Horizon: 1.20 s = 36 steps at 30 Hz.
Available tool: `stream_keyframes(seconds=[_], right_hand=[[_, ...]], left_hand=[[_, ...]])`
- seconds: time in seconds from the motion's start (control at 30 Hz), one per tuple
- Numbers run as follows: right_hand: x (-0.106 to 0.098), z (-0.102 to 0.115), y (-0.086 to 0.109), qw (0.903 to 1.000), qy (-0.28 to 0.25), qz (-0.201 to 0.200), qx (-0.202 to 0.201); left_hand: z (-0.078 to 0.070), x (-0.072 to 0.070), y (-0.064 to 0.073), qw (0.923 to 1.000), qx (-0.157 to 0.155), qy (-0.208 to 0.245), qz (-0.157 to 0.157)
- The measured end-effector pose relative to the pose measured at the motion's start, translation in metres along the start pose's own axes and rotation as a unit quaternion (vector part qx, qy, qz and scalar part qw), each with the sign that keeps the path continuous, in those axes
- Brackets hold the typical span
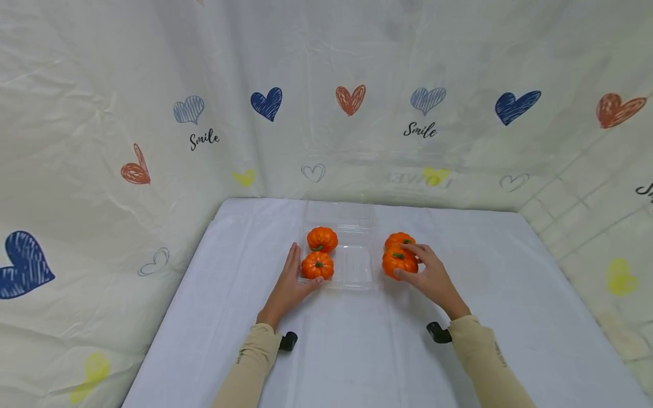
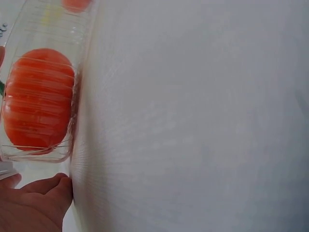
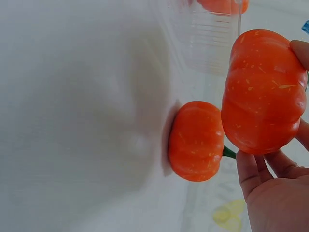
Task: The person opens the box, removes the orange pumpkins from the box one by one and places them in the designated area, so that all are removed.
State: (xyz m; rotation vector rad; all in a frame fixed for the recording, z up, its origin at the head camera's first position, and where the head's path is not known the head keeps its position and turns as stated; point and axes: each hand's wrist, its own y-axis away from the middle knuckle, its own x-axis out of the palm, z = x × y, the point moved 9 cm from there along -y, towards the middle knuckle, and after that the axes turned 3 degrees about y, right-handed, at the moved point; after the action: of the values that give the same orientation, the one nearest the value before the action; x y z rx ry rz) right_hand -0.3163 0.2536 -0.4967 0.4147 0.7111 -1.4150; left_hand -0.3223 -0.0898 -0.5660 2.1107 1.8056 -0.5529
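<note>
A clear plastic container [image 1: 353,266] lies with its lid folded back, and two small orange pumpkins [image 1: 318,265] sit in its left half. Along the container's left side rests my left hand [image 1: 292,289], fingers straight and thumb at the front rim. My right hand [image 1: 432,277] pinches another orange pumpkin [image 3: 264,92] between thumb and fingers, to the right of the container. In the right wrist view this pumpkin is held above the table. Behind it a further orange pumpkin [image 3: 197,141] with a green stem stands on the cloth, partly covered in the head view.
A white cloth [image 1: 342,351] covers the table. Behind and beside it hangs a pale curtain [image 1: 316,56] printed with hearts and words. The transparent lid [image 1: 338,214] extends toward the table's back edge. Dark wrist cameras [image 1: 288,341] sit at both sleeves.
</note>
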Motion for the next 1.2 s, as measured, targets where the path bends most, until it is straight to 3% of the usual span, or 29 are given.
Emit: stream_keyframes(seconds=[0.3,0.6,0.83,1.2], right_hand=[[0.002,-0.013,0.005,0.9997,0.001,0.002,0.023],[0.006,-0.021,0.01,0.9997,0.012,0.011,0.019],[0.011,-0.03,0.015,0.9993,0.022,0.018,0.026],[0.015,-0.041,0.018,0.9991,0.012,0.021,0.036]], left_hand=[[0.002,0.0,0.0,1.0,-0.002,-0.003,0.001],[0.004,-0.001,0.001,1.0,-0.007,0.002,0.001],[0.004,-0.002,-0.001,0.9999,0.01,0.009,0.002],[0.007,0.0,-0.005,0.9999,0.008,0.007,-0.005]])
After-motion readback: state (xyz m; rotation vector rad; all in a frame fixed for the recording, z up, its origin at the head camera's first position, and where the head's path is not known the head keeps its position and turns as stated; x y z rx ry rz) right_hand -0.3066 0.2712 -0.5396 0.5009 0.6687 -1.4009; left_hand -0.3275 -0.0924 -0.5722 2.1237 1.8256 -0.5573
